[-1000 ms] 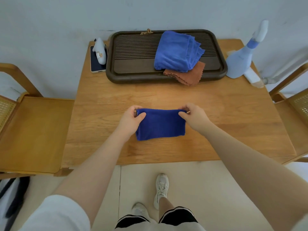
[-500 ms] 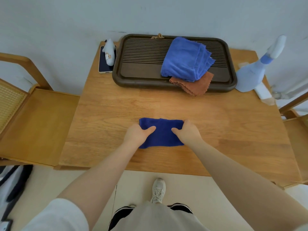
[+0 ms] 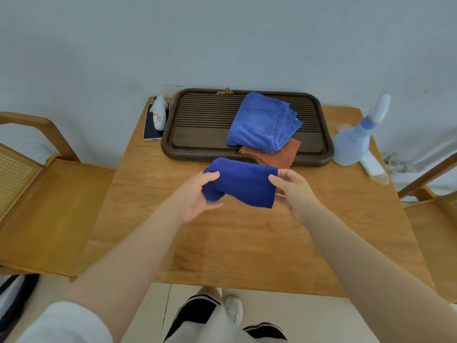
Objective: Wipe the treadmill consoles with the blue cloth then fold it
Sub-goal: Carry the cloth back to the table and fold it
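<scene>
- A person's left hand (image 3: 197,194) grips the left end of the folded blue cloth (image 3: 243,183), thumb laid across the top of the fabric and the other fingers curled beneath it.
- The blue cloth spans the gap between both hands, held in the air above the wooden table (image 3: 247,243), just in front of the dark slatted tray (image 3: 197,134); its lower left corner sags and bunches against the left palm.
- The right hand (image 3: 293,191) pinches the cloth's right edge, thumb on the near face and the fingers wrapped behind.
- On the tray lies a lighter blue folded towel (image 3: 262,122) over an orange-brown cloth (image 3: 274,154); a pale spray bottle (image 3: 356,139) stands at the table's right, a phone (image 3: 152,127) at the tray's left.
- Half a second earlier the cloth lay flat on the table under both hands; it has since been lifted clear and carried toward the tray.
</scene>
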Motion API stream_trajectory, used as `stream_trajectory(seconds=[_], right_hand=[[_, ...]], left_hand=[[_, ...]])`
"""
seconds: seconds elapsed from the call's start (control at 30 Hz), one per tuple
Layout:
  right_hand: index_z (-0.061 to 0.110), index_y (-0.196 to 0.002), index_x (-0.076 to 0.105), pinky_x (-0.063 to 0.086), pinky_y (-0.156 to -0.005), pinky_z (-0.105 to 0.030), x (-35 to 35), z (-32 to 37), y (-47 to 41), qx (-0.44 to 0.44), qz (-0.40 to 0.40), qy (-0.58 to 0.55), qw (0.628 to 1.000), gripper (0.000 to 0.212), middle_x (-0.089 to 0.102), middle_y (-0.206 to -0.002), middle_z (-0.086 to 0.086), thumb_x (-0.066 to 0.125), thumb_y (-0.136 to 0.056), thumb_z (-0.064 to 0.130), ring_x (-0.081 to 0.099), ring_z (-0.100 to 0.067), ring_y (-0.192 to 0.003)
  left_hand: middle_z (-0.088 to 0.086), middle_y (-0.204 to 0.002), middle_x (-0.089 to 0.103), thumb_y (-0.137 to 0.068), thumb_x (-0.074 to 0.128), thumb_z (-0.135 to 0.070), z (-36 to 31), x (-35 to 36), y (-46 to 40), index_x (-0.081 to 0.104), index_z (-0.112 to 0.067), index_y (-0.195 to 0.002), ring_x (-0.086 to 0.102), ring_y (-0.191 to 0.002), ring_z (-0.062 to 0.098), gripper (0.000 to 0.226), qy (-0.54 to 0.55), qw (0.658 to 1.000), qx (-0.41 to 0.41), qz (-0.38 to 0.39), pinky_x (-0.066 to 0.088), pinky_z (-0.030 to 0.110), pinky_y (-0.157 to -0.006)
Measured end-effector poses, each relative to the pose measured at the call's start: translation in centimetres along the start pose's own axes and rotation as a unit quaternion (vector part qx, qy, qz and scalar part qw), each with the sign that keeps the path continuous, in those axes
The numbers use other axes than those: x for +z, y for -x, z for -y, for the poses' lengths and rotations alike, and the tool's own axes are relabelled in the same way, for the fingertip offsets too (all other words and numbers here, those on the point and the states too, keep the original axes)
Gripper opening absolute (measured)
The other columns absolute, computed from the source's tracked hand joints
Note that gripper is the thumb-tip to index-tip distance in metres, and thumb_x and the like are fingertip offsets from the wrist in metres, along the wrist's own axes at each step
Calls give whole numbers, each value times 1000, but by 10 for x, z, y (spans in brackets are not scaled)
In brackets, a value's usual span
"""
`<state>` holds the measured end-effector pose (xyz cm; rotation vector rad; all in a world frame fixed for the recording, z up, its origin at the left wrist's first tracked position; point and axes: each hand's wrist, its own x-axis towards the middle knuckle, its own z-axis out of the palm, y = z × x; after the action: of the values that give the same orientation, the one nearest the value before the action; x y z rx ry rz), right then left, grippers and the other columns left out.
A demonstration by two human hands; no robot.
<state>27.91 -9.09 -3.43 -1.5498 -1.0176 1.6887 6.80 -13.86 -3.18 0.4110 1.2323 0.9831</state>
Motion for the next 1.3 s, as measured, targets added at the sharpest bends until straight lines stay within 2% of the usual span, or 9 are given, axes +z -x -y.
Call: stream_trajectory(seconds=[0.17, 0.47, 0.6, 0.7, 0.8, 0.97, 1.13, 1.2, 1.3], right_hand=[[12, -111, 59, 55, -78, -35, -9, 61, -16, -53, 18, -58, 997, 17, 68, -107, -4, 53, -95, 16, 65, -20, -98], [10, -109, 56, 53, -78, -35, -19, 176, -86, -125, 50, -261, 956, 19, 64, -118, -9, 54, -93, 18, 62, -24, -107], [11, -95, 56, 53, -74, -34, -20, 184, -124, -120, 1, -263, 957, 6, 66, -103, -8, 57, -89, 10, 64, -23, -93], [12, -103, 53, 52, -71, -32, -25, 156, -139, -56, -55, -247, 966, 25, 62, -99, -9, 50, -87, -7, 62, -24, -91], [6, -133, 40, 51, -85, -34, -36, 135, -142, 19, 48, -260, 964, 59, 50, -131, -20, 55, -78, -10, 56, -28, -110], [8, -114, 61, 56, -79, -28, -26, 149, -134, 51, 169, -189, 966, 30, 67, -115, -8, 55, -85, 16, 65, -19, -100], [10, -113, 62, 53, -68, -29, -2, 133, -144, 77, 77, -35, 993, 28, 67, -110, -6, 63, -88, 22, 65, -18, -92], [10, -107, 61, 51, -69, -29, 0, 125, -150, 103, 15, 139, 985, 27, 64, -106, -5, 62, -89, 30, 61, -19, -90], [8, -101, 61, 43, -62, -26, -3, 117, -159, 77, -31, 264, 961, 33, 61, -92, -4, 55, -91, 39, 53, -16, -75]], left_hand=[[7, -122, 64, -82, 55, -16, -58, 32, -18, 54, -13, -124, 62, -109, 25, 42, 107, 988, 50, 104, 54, 46, -84], [2, -99, 72, -94, 51, -19, -172, 90, -91, 61, -12, -106, 67, -93, 12, 17, 76, 974, 182, 109, 54, 24, -78], [4, -104, 69, -93, 54, -11, -184, 89, -135, 61, -11, -106, 67, -95, 12, 16, 8, 974, 209, 91, 53, 22, -79], [4, -102, 67, -89, 57, -2, -178, 84, -162, 60, -13, -103, 65, -94, 16, 19, -80, 978, 177, 71, 54, 25, -79], [6, -98, 66, -86, 57, 4, -184, 90, -179, 60, -14, -99, 64, -88, 17, 22, -108, 978, 156, 82, 52, 28, -80], [0, -86, 66, -82, 52, 5, -212, 112, -194, 64, -18, -92, 62, -81, 16, 28, -183, 961, 174, 109, 49, 27, -74], [-5, -131, 49, -84, 64, -20, -198, 124, -220, 40, -22, -135, 50, -115, 13, 56, -429, 860, 273, 29, 42, 26, -94], [4, -143, 38, -87, 62, -29, -178, 118, -223, 26, -15, -144, 44, -125, 19, 69, -465, 853, 239, -5, 36, 30, -102], [8, -128, 50, -91, 56, -31, -150, 97, -217, 36, -9, -137, 53, -110, 21, 55, -473, 857, 193, -61, 40, 26, -87]])
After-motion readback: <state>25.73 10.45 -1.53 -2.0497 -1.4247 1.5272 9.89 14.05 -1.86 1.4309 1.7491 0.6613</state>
